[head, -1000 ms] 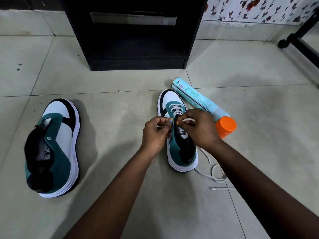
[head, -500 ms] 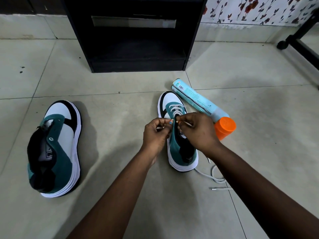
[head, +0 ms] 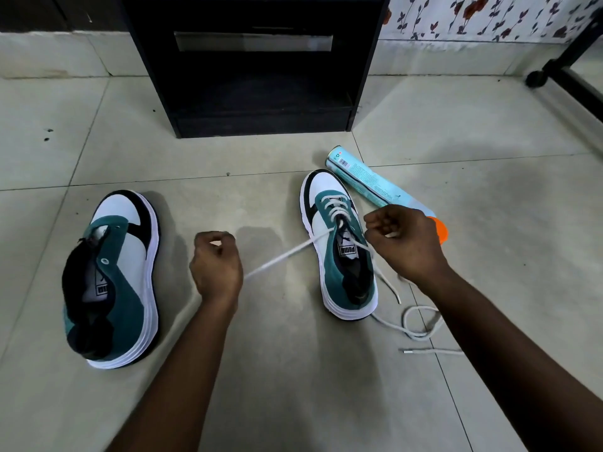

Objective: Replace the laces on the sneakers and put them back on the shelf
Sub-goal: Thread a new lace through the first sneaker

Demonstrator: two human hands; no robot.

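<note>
On the floor (head: 489, 223) before the black shelf (head: 254, 76), the left hand (head: 217, 265) grips a taut white lace (head: 287, 254) from the half-laced sneaker (head: 339, 246), and the right hand (head: 404, 243) curls round its other end.

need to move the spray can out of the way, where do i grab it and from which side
Grip the spray can round the middle of its pale blue body, coming from above and from its far right side. It lies flat on the floor tiles, its long left side close against the laced sneaker, and the right hand covers the orange cap end.
</note>
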